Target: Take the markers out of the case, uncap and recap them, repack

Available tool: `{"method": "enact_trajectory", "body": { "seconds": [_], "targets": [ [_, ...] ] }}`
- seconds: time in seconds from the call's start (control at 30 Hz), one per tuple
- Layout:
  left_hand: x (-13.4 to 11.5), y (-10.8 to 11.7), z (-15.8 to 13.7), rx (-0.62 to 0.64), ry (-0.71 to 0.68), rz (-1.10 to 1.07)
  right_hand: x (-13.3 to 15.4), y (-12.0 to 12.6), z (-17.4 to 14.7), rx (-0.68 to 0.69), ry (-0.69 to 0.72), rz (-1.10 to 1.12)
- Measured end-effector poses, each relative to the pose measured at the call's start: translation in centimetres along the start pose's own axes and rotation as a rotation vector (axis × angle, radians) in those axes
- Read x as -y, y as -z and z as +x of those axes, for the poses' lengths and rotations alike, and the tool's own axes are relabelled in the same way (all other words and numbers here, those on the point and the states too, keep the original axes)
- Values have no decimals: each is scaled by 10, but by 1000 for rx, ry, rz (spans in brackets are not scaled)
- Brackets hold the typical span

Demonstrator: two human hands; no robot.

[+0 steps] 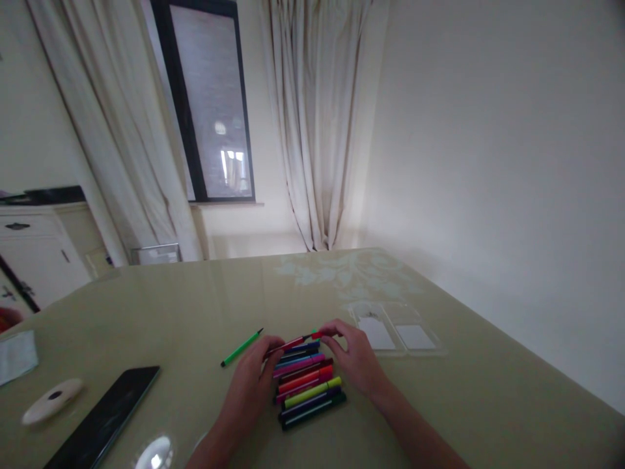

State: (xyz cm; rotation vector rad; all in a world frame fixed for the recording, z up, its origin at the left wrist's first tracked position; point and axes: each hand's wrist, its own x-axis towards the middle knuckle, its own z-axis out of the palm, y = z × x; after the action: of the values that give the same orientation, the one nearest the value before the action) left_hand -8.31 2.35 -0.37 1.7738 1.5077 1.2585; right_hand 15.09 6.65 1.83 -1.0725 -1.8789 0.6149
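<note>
In the head view, my left hand [254, 366] is closed in a pinch on the barrel of a red marker [293, 343], and my right hand [354, 352] pinches its red cap [318, 335]. The marker is at the far end of a row of markers [307, 393] on the counter [195, 306]. A slanted cap could bend the nib or ink my fingers; a careless wrist could roll the row. The green marker [241, 347] nearby seems uncapped and might dry out.
</note>
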Motion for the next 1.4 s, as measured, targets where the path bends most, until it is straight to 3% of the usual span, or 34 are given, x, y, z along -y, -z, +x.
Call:
{"method": "enact_trajectory", "body": {
  "seconds": [0.3, 0.63, 0.9, 1.13, 1.4],
  "targets": [
    [2, 1, 1, -4, -1, 1, 2, 3, 1, -64, -16, 9],
    [-2, -1, -1, 2, -9, 3, -12, -2, 5, -49, -171, 316],
    [-2, -2, -1, -5, -21, -13, -14, -8, 2, -85, -245, 325],
    [-4, -2, -2, 5, -31, -1, -3, -5, 0, 9, -128, 236],
    [-5, -6, -6, 22, -41, -20, -3, -5, -1, -17, -47, 219]
  ]
}}
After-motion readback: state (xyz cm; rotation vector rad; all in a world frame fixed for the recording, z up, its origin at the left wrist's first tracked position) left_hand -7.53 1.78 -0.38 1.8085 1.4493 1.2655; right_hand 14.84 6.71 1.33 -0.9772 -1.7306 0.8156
